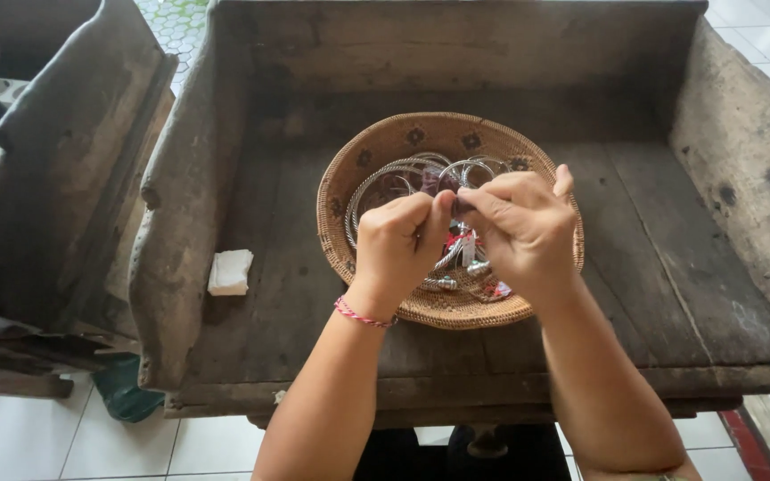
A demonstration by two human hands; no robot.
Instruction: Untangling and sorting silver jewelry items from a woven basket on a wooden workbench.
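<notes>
Left hand (pixel 400 239) and right hand (pixel 520 227) meet above the round woven basket (pixel 349 178) of silver bangles (pixel 385 178); both sets of fingers pinch closed on one small dark item (pixel 459 207) between them

Bangles (pixel 385 178) in basket (pixel 376 147) on bench (pixel 652 267)

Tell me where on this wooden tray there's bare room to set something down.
The widest bare patch of the wooden tray lies right of the woven basket, up to the right wall. A narrower strip lies between the basket and the white block. The middle is crowded: the left hand and right hand work over the silver bangles.
</notes>
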